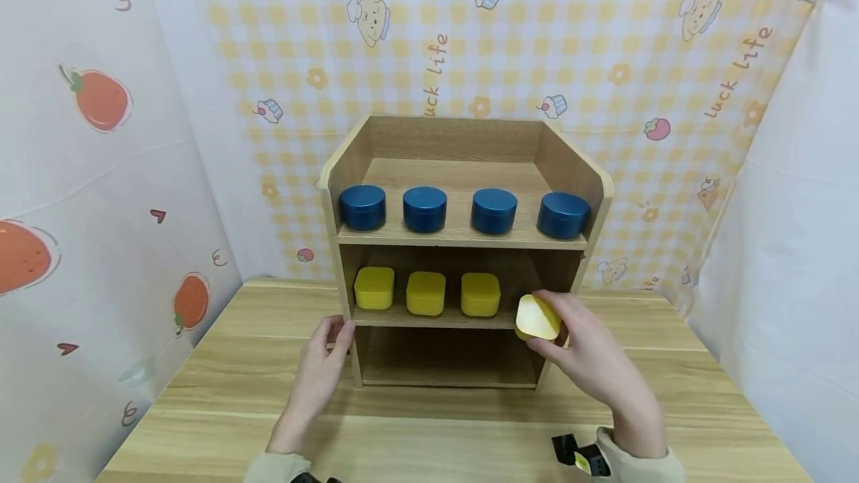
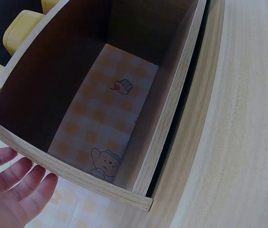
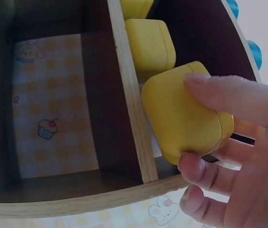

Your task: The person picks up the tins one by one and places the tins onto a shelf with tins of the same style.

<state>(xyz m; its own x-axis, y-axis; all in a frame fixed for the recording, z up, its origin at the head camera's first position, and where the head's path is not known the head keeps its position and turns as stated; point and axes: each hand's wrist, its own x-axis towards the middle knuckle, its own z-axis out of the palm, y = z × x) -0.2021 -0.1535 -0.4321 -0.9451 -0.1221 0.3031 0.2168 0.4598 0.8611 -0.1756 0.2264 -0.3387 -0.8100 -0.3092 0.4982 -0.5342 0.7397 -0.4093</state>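
A small yellow rounded-square box point(image 1: 537, 317), tilted with a bright face upward, is pinched between the thumb and fingers of my right hand point(image 1: 593, 352). It is at the front right of the middle level of a wooden shelf point(image 1: 436, 242). Three similar yellow boxes point(image 1: 426, 294) stand along that level, left of the held one. Close up in the right wrist view, the held yellow box point(image 3: 184, 114) shows a lid seam. My left hand point(image 1: 318, 367) holds the shelf's left side panel point(image 2: 77, 178), thumb at the front edge and fingers along the outside.
Several round blue tins point(image 1: 494, 211) stand in a row at the front of the top level. Beneath the yellow boxes is the bottom compartment point(image 1: 446, 356). The shelf stands on a wood-grain table point(image 1: 429, 438), with patterned cloth point(image 1: 470, 36) behind and white cloth at both sides.
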